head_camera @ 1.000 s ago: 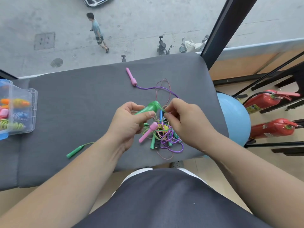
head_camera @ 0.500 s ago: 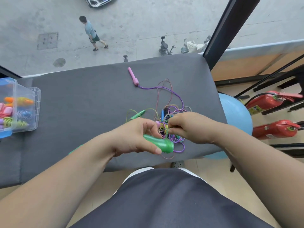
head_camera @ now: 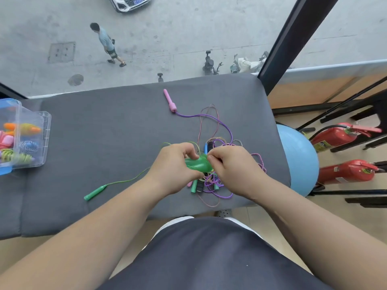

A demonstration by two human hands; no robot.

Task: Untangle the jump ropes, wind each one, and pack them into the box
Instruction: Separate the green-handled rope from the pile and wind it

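From the head camera, looking down over the person's lap, both hands meet above a knot of jump ropes [head_camera: 213, 178] lying on the right part of a grey padded tabletop [head_camera: 104, 132]. The left hand [head_camera: 173, 170] has its fingers curled round a bright green handle [head_camera: 198, 164], holding it just above the heap. The right hand [head_camera: 232, 168] pinches with thumb and forefinger tight together at the handle's end, where I take a cord to leave it; the cord itself is too thin to make out between the fingers.

Two ends lie free of the knot: a pink handle [head_camera: 170, 100] with a purple cord [head_camera: 209, 118] running back into the tangle, and a slim green handle [head_camera: 95, 192] trailing a thin green cord [head_camera: 125, 181] towards the hands.

These ropes look light and limp, so a pull on a cord will likely only tighten the loops. The rigid handles are the sensible place to hold, feeding each back through the loops.

At the far left edge stands a clear plastic box [head_camera: 45, 139], open, well apart from the knot. Inside it are wound ropes: an orange-and-yellow one, something pink, a blue-and-white coil and a green coil.
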